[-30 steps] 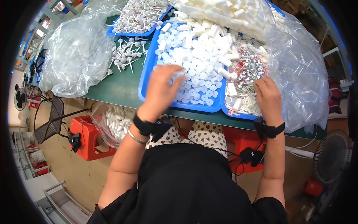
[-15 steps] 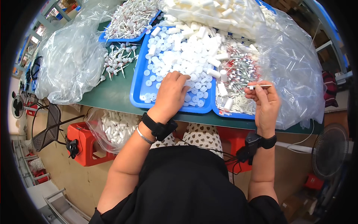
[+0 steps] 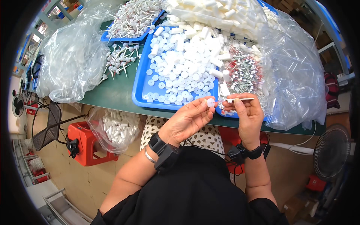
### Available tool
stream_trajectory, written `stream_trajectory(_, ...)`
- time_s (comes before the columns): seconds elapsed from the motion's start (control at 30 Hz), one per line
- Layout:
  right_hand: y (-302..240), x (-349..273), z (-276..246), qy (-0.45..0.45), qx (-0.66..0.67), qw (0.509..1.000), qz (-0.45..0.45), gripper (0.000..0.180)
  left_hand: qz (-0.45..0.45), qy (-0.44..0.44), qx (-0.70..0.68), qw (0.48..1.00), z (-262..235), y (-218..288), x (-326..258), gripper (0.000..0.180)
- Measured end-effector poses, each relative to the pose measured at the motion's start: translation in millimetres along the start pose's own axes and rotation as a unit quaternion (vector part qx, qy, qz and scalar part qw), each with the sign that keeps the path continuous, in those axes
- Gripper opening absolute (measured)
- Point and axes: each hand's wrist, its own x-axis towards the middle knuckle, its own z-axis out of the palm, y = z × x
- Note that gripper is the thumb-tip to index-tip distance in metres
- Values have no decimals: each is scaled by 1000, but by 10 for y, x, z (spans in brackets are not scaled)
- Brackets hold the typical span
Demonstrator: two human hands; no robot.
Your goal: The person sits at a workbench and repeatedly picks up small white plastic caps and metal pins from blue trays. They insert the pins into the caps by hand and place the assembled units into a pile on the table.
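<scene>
My left hand pinches a small translucent white disc between thumb and forefinger, just past the tray's near edge. Opposite it, my right hand is closed on a thin white stick with a slim metal pin at its left end. The pin points at the middle of the disc; whether it has entered the hole is too small to tell. Behind my left hand lies a blue tray of similar white discs and white cylinders. Beyond my right hand, pins with red and white parts fill another tray.
Disc-headed sticks fill a blue tray at the back left, and more lie loose on the green table. Clear plastic bags flank the trays. Below are a red stool and a bag of white cylinders.
My left hand has come out of the disc tray towards me, now holding a disc. My right hand has moved left and nearer with its stick, bringing the two pieces together.
</scene>
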Motion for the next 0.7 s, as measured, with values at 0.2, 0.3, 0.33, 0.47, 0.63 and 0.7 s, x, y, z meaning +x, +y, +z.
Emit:
stream_trajectory(0.2, -38, -18, 10, 2, -7, 1000, -9, 11, 7, -11, 66, 998, -83, -33, -1, 33)
stream_trajectory(0.3, -28, -15, 26, 4, -44, 999, -28, 10, 44, 50, 140, 988, 65, -46, -37, 35)
stream_trajectory(0.33, -18, -14, 27, 5, -62, 997, -36, 10, 51, 54, 128, 989, 122, -38, -46, 35)
stream_trajectory(0.47, 48, -43, -5, -3, -123, 991, -54, 9, 66, 74, 124, 987, 129, -34, -57, 33)
stream_trajectory(0.63, 59, -48, 2, 4, -156, 984, -83, 10, 58, 73, 131, 987, 111, -39, -53, 33)
stream_trajectory(0.7, 62, -50, 7, 6, -164, 982, -93, 10, 52, 66, 126, 988, 86, -44, -44, 32)
